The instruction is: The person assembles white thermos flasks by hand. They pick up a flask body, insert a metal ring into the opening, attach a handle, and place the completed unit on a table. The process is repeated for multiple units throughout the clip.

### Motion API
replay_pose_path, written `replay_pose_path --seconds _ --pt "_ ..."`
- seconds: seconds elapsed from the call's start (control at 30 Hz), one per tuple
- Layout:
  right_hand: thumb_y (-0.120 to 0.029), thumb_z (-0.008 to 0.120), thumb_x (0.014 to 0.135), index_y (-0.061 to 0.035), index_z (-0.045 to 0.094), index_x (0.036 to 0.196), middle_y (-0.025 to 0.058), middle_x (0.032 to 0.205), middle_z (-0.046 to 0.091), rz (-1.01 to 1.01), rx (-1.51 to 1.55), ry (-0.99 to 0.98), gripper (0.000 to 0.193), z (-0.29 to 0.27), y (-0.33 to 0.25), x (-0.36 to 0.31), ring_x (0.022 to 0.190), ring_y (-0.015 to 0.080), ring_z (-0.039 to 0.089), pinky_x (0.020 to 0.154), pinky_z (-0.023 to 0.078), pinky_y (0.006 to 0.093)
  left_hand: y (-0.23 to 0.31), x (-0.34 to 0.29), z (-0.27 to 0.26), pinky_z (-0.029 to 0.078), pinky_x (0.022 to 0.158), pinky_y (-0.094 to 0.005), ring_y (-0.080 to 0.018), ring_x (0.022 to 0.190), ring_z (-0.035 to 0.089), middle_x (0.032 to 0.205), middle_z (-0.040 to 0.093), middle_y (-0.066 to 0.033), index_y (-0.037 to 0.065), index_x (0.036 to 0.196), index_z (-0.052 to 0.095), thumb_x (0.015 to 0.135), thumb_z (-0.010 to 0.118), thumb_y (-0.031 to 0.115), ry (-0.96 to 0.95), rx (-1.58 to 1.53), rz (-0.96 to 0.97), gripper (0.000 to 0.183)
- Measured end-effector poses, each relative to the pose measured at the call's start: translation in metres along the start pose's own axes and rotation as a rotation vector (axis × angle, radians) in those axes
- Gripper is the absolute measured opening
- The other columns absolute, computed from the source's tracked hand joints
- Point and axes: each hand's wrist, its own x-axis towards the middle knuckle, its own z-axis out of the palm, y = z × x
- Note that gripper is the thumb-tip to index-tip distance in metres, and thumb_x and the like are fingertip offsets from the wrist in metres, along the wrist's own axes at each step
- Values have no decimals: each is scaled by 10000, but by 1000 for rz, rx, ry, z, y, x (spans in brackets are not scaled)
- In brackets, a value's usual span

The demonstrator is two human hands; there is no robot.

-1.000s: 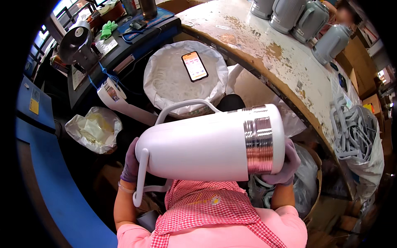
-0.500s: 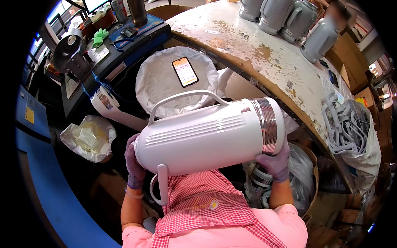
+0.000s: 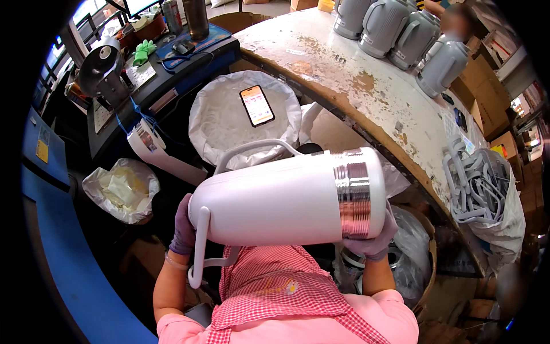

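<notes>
A large pale grey thermos flask lies sideways in the air before my checked apron, between my two purple-gloved hands. My left hand is closed around its left end, fingers partly hidden behind it. At the other end, my right hand cups the flask from below, close to the shiny metal band. One long handle arches along the far side of the body. From the left end hangs a loop-shaped carrying handle, swung toward me.
Beyond the flask is a white-lined bin with a phone on it. Several grey flasks stand on the worn table, near another person. A sack of grey handles is at right, a lined waste bin at left.
The flask has rolled in my hands, so its ribbed panel no longer shows. It sits slightly lower and further left, and the carrying handle has swung left.
</notes>
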Motion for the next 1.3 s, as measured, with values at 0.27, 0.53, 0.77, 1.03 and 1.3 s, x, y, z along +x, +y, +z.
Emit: replay_pose_path --seconds 0.27,0.53,0.77,1.03,1.3 --pt "-297 804 789 -19 696 1092 179 1154 683 -568 -21 -145 426 -37 -27 17 1040 399 653 878 522 488 54 6 21 506 949 -362 -194 1034 634 1082 677 -116 21 1183 615 1055 419 287 -163 -399 -458 354" --pt "-536 394 1042 14 594 1275 95 1120 690 702 902 -215 631 -9 53 25 1064 156 636 949 503 318 144 32 30 401 1083 -427 -298 1226 536 1318 565 -186 -21 1380 460 979 446 463 122 14 590 629" --pt "-437 821 735 -58 541 1361 264 1489 396 -726 111 -227 784 -15 2 66 1375 545 357 1116 309 631 72 42 -49 414 1080 -374 -227 1237 543 1357 571 -137 -22 1397 480 1014 494 211 -125 -27 101 448" --pt "-487 282 1084 1 467 1426 134 1257 632 726 1033 -363 625 85 93 54 1137 199 608 1044 461 334 225 19 34 504 744 -429 -284 835 615 1032 659 -147 76 1030 603 845 662 555 438 442 1293 516" --pt "-455 604 971 -17 440 1419 200 1588 306 144 913 -834 647 76 15 66 1489 246 268 1200 225 390 274 41 38 537 850 -348 -265 920 696 1030 695 -238 -56 1121 691 598 771 375 35 77 712 683"
